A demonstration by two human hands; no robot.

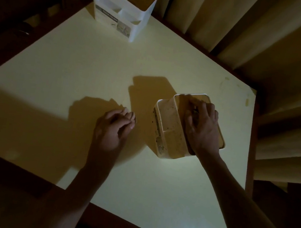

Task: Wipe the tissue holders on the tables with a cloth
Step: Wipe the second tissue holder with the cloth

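Note:
A dirty, speckled white tissue holder [165, 129] stands on the pale table [76, 63] at the right, with open side compartments facing left. My right hand [203, 128] lies on its top, fingers bent over the brown lid and thumb at the lid's left edge, gripping it. My left hand [114, 126] hovers just left of the holder with loosely curled fingers and holds nothing. A second, cleaner white tissue holder [120, 15] with a tissue sticking out stands at the table's far corner. No cloth is in view.
The room is dim, and the hands and the near holder cast hard shadows on the table. Tan curtains [232, 29] hang close behind the far right edge. Dark wooden furniture [275, 201] borders the table on the right and at the near left.

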